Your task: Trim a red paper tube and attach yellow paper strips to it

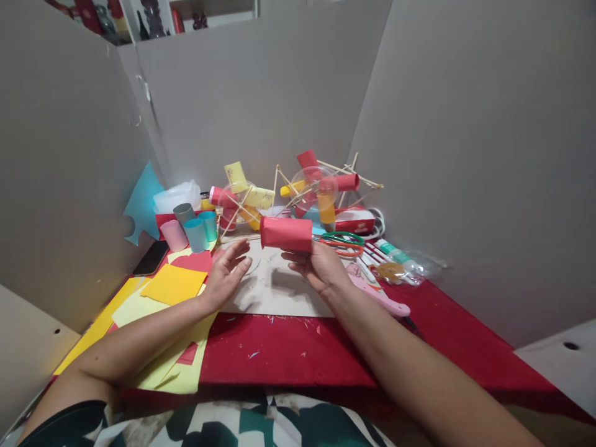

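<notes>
A red paper tube lies sideways in my right hand, whose fingers support it from below and at its right end. My left hand is apart from the tube, fingers spread and palm turned toward it, with nothing in it. Both hands are above a white board on the table. Behind the tube stand two paper-and-stick constructions: one with yellow and red tubes on a clear disc, the other with red and orange tubes on another clear disc.
Coloured paper sheets cover the left side, near a black phone. Pink, grey and blue tubes stand behind them. Scissors with green and orange handles, a pink tool and glue sticks or markers lie at the right. Grey walls enclose the red table.
</notes>
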Demonstrator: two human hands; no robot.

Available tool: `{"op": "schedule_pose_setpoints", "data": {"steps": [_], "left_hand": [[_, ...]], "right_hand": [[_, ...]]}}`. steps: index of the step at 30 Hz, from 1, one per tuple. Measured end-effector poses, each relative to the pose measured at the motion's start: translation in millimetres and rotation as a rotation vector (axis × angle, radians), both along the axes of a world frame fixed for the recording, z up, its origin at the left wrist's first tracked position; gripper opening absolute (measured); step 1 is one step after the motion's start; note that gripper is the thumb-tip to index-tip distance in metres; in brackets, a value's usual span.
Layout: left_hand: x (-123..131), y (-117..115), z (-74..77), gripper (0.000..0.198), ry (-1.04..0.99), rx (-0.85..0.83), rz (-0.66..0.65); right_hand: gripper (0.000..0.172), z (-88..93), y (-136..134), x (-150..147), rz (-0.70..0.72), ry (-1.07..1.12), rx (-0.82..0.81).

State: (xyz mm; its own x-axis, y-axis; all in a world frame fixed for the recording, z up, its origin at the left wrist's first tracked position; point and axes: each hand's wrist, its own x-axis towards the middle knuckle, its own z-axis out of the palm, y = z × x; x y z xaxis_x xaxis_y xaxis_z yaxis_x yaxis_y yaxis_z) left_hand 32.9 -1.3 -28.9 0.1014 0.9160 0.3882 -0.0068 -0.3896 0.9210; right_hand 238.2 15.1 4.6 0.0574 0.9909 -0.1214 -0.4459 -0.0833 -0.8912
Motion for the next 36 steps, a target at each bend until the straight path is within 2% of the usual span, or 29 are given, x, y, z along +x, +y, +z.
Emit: {"op": "schedule_pose_setpoints", "data": {"steps": [4,8,13,17,22,26,31,36], "left_hand": [[-2,2,-4.7,0.063,0.059,0.084,0.015],[-1,-2,-0.9,0.066,0.100,0.115,0.025],[3,-11,9.2,0.059,0.134,0.126,0.037],[5,-15,9.4,0.049,0.091,0.090,0.027],[7,-11,2.6,0.044,-0.107,-0.091,-0.012],[7,-3,9.8,0.034,-0.305,-0.286,-0.030],[3,5,22.9,0.027,-0.399,-0.608,-0.120],[0,12,16.8,0.024,-0.454,-0.816,-0.143]], "right_hand": [[0.012,-4.2,-7,-7,0.055,-0.045,0.026],[0.016,-6.9,-11,-12,0.072,-0.096,0.069],[0.018,-12.0,-11,-14,0.035,-0.175,0.146],[0.026,-13.9,-13,-15,0.031,-0.227,0.204],[0.036,-11.6,-20,-16,0.068,-0.265,0.263],[0.050,-8.7,-24,-13,0.117,-0.270,0.325],[0.058,-3.3,-19,-4,0.034,-0.271,0.365],[0.050,-4.3,-14,2,-0.056,-0.255,0.334]]}}
